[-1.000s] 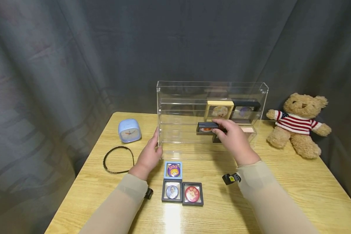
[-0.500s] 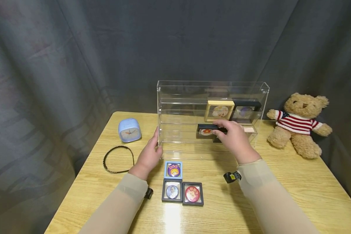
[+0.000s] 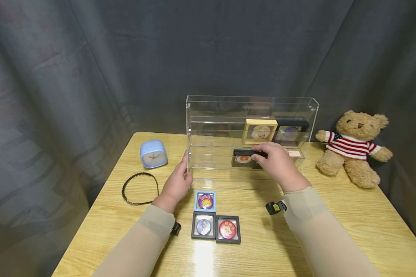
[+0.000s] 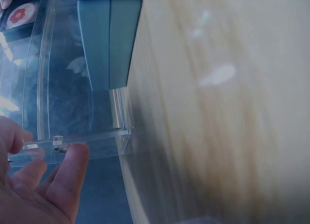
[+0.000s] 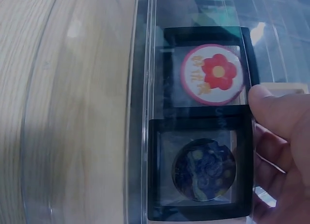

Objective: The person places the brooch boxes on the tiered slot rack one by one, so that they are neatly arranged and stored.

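Observation:
A clear acrylic display rack [image 3: 187,127] stands on the table. My left hand [image 3: 175,184] grips its left side panel, with the thumb [image 4: 72,175] along the front edge. My right hand [image 3: 277,163] pinches the top of a black square frame [image 3: 240,152] holding a white badge with a red flower [image 5: 213,74]. That frame sits upright behind the front lip of the lower tier. Beside it, partly hidden by my right hand in the head view, is another black frame with a dark blue swirl-patterned badge [image 5: 204,169].
A yellow frame [image 3: 260,122] and a black frame [image 3: 292,123] fill the rack's upper right. In front lie a blue frame [image 3: 205,192] and two black frames [image 3: 203,236] [image 3: 228,241] with badges. Left are a clock [image 3: 153,154] and headband [image 3: 124,188]; right, a teddy bear [image 3: 358,146].
My right hand has lowered the flower-badge frame slightly, from tilted to upright in the rack's lower tier. The left hand has kept its hold on the side panel.

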`<state>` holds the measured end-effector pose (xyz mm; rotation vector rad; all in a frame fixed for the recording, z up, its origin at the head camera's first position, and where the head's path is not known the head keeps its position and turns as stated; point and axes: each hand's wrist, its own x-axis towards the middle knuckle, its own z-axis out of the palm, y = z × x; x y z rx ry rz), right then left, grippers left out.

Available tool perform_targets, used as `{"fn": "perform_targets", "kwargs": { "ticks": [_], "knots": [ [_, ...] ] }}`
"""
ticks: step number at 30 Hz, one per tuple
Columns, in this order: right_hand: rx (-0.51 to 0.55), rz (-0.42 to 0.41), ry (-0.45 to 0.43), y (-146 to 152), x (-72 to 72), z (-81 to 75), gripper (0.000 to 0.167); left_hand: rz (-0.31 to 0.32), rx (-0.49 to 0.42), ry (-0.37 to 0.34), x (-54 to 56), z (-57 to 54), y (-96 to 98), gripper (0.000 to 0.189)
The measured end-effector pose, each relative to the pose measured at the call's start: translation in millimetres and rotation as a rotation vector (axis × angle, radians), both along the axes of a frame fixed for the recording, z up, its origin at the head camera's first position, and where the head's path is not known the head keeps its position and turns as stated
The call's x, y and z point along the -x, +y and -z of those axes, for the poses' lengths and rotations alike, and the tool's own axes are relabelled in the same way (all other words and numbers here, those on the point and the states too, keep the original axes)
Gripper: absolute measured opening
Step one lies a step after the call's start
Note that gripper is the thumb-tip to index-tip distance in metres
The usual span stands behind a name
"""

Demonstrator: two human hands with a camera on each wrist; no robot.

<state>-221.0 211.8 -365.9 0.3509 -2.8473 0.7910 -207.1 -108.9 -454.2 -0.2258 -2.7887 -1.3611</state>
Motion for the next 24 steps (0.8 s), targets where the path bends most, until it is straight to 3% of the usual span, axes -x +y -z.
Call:
{"fn": "perform_targets", "kwargs": {
  "ticks": [12, 17, 21, 24],
  "knots": [
    [-0.06, -0.027, 0.004, 1.3, -2.9, 2.0, 0.033, -0.001, 0.002, -0.016, 0.3, 0.8, 0.3, 0.088],
    [-0.041, -0.047, 0.098, 1.0, -10.3, 3.2, 0.03, 0.002, 0.005, -0.015, -0.4, 0.8, 0.4, 0.088],
    [0.034, -0.116, 0.177, -4.3, -21.3, -0.3, 0.023, 0.011, 0.0, -0.005, -0.3, 0.0, -0.2, 0.086],
    [0.068, -0.221, 0.165, -11.0, -30.5, -2.4, 0.021, 0.013, 0.005, -0.003, 0.1, -0.9, -0.3, 0.085]
  ]
}}
